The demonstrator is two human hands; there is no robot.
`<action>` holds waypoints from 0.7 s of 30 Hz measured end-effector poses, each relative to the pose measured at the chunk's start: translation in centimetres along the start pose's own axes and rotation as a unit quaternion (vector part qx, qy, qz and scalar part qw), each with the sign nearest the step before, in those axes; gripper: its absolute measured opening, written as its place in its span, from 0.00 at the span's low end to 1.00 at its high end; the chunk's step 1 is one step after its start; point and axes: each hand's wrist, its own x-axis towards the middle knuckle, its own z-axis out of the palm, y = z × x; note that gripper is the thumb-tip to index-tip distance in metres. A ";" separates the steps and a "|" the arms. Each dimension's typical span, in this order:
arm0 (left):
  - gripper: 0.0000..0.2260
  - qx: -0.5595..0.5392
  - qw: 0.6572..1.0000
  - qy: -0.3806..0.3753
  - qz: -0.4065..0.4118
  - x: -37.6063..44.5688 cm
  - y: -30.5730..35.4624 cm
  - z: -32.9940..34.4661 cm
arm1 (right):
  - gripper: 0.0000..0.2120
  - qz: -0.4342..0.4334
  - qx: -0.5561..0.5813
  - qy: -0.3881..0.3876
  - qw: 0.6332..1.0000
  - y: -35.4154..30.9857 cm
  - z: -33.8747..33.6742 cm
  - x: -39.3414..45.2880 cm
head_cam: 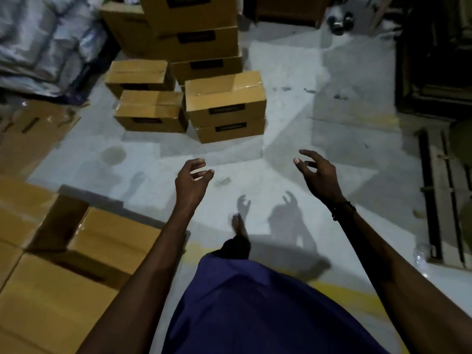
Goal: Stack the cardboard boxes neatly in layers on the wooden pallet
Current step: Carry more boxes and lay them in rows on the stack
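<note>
— As both arms reach out, what do the hands hold?
— Nothing. Left hand (193, 178) and right hand (316, 175) hang open, fingers curled.
— How many boxes ahead?
— Four low ones (224, 98) by a taller stack (194, 24). More boxes (102, 241) sit close on the left.
— Room?
— Bare floor (293, 118) lies between.

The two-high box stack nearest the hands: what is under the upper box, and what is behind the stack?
Under the upper box sits a second box, resting on the floor. Behind rises a taller pile of boxes; its base is hidden by the stack.
</note>
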 end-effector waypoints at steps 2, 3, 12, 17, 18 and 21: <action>0.13 -0.004 1.000 -0.001 -0.001 2.7 0.9 1.8 | 0.18 0.000 0.012 0.013 1.000 0.2 -0.6 2.9; 0.13 -0.006 1.000 -0.003 -0.002 4.5 1.7 2.8 | 0.18 0.000 0.018 0.019 1.000 0.0 -0.9 5.0; 0.15 -0.022 1.000 0.010 -0.003 20.7 9.7 9.6 | 0.18 -0.016 0.016 0.000 1.000 -3.8 -2.1 23.1; 0.15 -0.023 1.000 0.011 -0.003 28.4 13.3 13.1 | 0.17 -0.031 0.034 0.009 0.999 -5.4 -2.5 32.8; 0.15 -0.024 1.000 0.012 -0.007 29.7 13.9 13.8 | 0.17 -0.031 0.035 0.005 0.999 -5.6 -2.6 34.6; 0.15 -0.014 1.000 0.016 -0.006 33.2 15.0 15.9 | 0.16 -0.048 0.028 -0.009 0.998 -5.9 -2.8 39.5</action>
